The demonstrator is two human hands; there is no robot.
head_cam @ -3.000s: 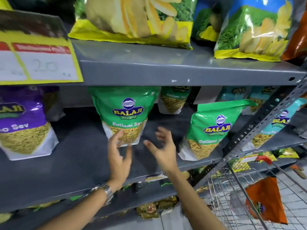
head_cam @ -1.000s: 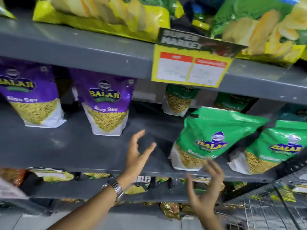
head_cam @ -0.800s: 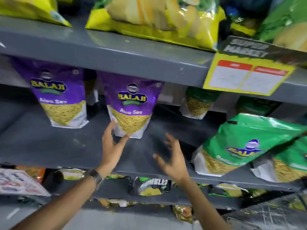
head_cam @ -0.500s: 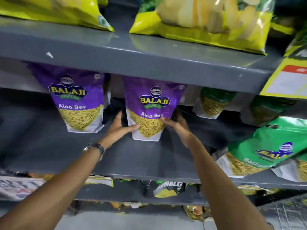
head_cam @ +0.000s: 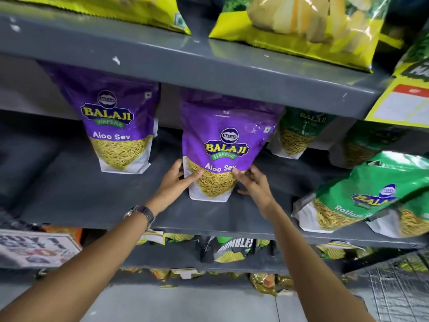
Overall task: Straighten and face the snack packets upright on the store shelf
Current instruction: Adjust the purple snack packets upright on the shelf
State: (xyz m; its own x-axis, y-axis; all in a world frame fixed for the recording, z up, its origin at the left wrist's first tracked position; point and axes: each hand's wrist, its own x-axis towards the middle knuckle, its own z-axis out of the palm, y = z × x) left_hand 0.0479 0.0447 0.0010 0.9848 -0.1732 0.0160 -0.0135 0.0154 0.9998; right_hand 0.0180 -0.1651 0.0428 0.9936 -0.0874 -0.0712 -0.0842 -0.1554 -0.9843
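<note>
A purple Aloo Sev packet [head_cam: 226, 145] stands upright on the grey middle shelf [head_cam: 97, 196], label facing me. My left hand [head_cam: 177, 180] grips its lower left side, thumb across the front. My right hand [head_cam: 254, 183] grips its lower right side. A second purple Aloo Sev packet [head_cam: 117, 126] stands upright to the left, untouched. Green Ratlami Sev packets [head_cam: 362, 196] lean tilted at the right front of the shelf, and a darker green packet [head_cam: 299, 133] stands further back.
Large yellow chip bags [head_cam: 308, 26] lie on the shelf above. A yellow price tag [head_cam: 404, 103] hangs at the right edge. Lower shelves hold several dark and yellow packets [head_cam: 232, 249]. A wire cart [head_cam: 399, 287] sits at bottom right, a printed sign [head_cam: 37, 248] at left.
My view swung left from the green packets to the purple ones. Both hands reached in and closed on the right purple packet, which now sits nearer the shelf front.
</note>
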